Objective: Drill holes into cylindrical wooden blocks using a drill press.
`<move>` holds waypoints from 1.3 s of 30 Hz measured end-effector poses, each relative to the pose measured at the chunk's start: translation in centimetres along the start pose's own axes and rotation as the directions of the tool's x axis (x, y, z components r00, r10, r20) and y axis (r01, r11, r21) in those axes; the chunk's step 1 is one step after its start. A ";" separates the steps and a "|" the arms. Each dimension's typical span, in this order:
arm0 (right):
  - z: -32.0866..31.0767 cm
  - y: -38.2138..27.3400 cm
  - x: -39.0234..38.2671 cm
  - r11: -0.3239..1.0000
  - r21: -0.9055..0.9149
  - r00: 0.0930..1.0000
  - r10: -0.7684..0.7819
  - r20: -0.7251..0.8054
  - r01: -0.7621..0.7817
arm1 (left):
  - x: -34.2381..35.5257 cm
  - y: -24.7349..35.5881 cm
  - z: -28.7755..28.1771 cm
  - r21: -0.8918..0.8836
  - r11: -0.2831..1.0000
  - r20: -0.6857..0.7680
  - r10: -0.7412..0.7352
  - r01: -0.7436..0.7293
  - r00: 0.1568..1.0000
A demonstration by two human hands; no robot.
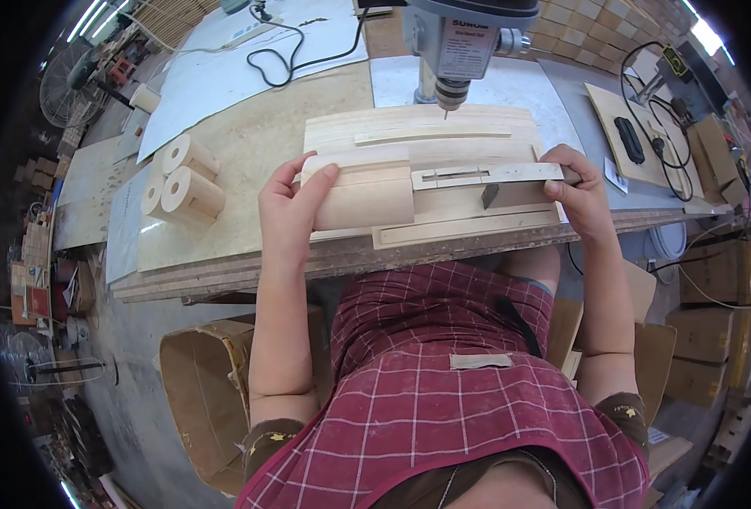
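My left hand [291,199] is closed round the left end of a pale wooden cylinder [367,199], thumb on top and fingers behind. The cylinder's right end meets a slotted wooden strip [456,176] on a wooden jig. My right hand [581,185] pinches the strip's far right end, where a dark rod-like end shows by the fingers. A small dark metal piece [490,196] sticks out under the slot. Beneath lies a wooden baseboard [333,134] with thin rails. Behind the jig, a bench drill [465,55] points its bit down, apart from the wood.
Three wooden cylinders with centre holes [190,193] stand at the left of the worktable [257,127]. A black cable [286,64] loops at the back. At the right lie a black bar-shaped object [628,140] and more cables. An open cardboard box [210,399] stands below the table edge.
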State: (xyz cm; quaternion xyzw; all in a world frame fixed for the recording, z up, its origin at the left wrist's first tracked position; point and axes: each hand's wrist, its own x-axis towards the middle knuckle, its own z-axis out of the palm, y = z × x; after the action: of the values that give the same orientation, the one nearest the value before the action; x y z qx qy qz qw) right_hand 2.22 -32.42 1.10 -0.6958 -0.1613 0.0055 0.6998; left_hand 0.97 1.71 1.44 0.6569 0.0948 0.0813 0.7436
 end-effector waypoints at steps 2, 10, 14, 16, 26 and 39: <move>-0.3 0.1 -0.2 1.000 0.018 1.000 -0.005 -0.009 0.005 | -0.4 0.1 0.2 0.026 1.000 0.025 0.000 -0.001 1.000; -0.9 -0.2 -1.4 0.998 0.013 0.997 -0.067 -0.036 0.067 | -1.4 1.3 0.5 0.163 0.987 0.066 -0.023 0.012 0.998; -0.2 -0.7 -1.5 0.998 -0.017 0.997 -0.054 -0.047 0.053 | -1.8 0.9 1.7 0.114 0.991 0.061 -0.072 0.065 0.996; 0.6 -0.5 -1.6 0.997 -0.039 0.996 -0.075 -0.052 0.073 | -2.3 0.2 2.5 -0.065 0.986 0.148 -0.141 0.152 0.979; 1.6 3.0 1.0 0.988 -0.150 0.987 -0.057 -0.147 0.035 | -0.9 -3.3 5.6 -0.019 0.990 0.399 0.134 -0.138 0.907; 0.2 6.3 5.9 0.859 -0.510 0.978 -0.064 -0.200 -0.048 | 1.7 -7.1 8.6 0.346 0.888 0.213 0.240 -0.303 0.947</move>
State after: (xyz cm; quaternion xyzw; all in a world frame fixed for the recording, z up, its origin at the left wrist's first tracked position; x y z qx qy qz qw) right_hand 9.14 -30.69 -3.75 -0.8527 -0.0852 -0.1138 0.5026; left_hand 4.68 -7.00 -4.66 0.7977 -0.0461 0.1106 0.5911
